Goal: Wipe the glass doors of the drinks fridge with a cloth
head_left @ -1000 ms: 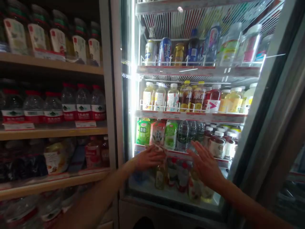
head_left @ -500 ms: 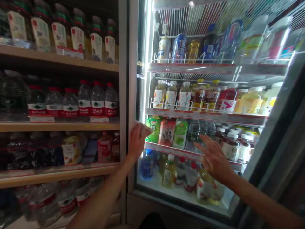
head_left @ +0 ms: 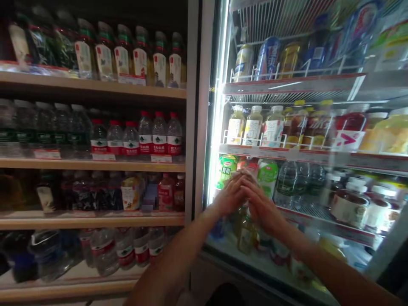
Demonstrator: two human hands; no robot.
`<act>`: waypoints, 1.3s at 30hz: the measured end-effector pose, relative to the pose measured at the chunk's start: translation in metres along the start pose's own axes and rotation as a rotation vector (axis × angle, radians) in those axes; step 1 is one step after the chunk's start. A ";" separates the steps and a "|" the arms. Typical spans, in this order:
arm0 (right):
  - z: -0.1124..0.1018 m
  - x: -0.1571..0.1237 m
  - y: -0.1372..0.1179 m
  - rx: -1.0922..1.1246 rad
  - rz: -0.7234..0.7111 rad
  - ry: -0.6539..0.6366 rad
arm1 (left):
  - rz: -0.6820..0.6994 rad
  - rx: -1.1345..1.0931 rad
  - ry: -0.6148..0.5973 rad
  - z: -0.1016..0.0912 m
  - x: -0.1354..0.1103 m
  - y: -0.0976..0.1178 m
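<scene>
From my remote seat I see the hands brought together in front of a lit drinks cooler, the left hand and the right hand meeting at their fingertips. The right fingers lie straight and close together; I cannot tell whether the left ones grip anything. A pale piece shows at the fingertips, too blurred for me to name, perhaps a folded cloth. I would guess both hands bear on it to keep it flat against the glass front, though contact with the pane is unclear to me.

Through the pane, a green plum drink sits just left of the fingertips, a green apple drink just right, and clear water bottles beyond that, right of the hands. Above the hands, white-capped tea bottles stand upright behind wire guards, which I take to stop them sliding off. A yellow drink bottle stands below the hands.

Well left of the hands, wooden shelves carry red-capped water bottles, labels facing out, presumably so they read at a glance. Green-necked tea bottles line the board above. The room around me is dim; the cooler's light strip makes the brightest spot, left of and above the hands.
</scene>
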State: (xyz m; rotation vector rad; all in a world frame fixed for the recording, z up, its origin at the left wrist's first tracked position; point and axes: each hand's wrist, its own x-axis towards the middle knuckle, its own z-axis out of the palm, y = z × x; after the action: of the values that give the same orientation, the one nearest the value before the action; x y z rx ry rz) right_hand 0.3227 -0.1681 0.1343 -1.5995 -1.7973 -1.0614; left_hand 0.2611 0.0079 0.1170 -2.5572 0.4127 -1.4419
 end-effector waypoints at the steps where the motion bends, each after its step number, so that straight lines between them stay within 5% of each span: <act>1: 0.008 0.004 0.001 -0.018 0.008 0.006 | -0.039 0.008 -0.005 -0.008 -0.010 -0.005; 6: 0.018 0.055 0.015 -0.318 -0.045 -0.119 | -0.320 0.130 -0.178 -0.041 -0.087 -0.015; 9: 0.021 0.083 0.016 -0.411 0.060 -0.072 | -0.448 0.208 -0.230 -0.043 -0.107 -0.011; 17: 0.074 -0.021 -0.019 -0.182 -0.311 -0.461 | -0.504 0.257 -0.147 -0.031 -0.125 0.000; 22: 0.053 -0.015 -0.005 -0.325 -0.060 -0.263 | -0.567 0.246 -0.081 -0.027 -0.116 0.005; 28: 0.025 -0.065 -0.001 -0.358 -0.126 -0.309 | -0.459 0.232 -0.108 -0.017 -0.102 0.025; 33: -0.008 -0.075 0.015 -0.480 0.175 -0.179 | -0.460 0.218 -0.091 -0.008 -0.078 0.047; 39: -0.041 -0.132 0.025 -0.513 -0.072 -0.310 | -0.337 0.190 -0.034 0.001 -0.053 0.060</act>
State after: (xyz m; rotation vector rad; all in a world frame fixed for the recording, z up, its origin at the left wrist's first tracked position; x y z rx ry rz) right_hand 0.3661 -0.2779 0.0581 -2.1090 -1.8869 -1.4621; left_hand 0.2264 -0.0319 0.0564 -2.5770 -0.1635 -1.4534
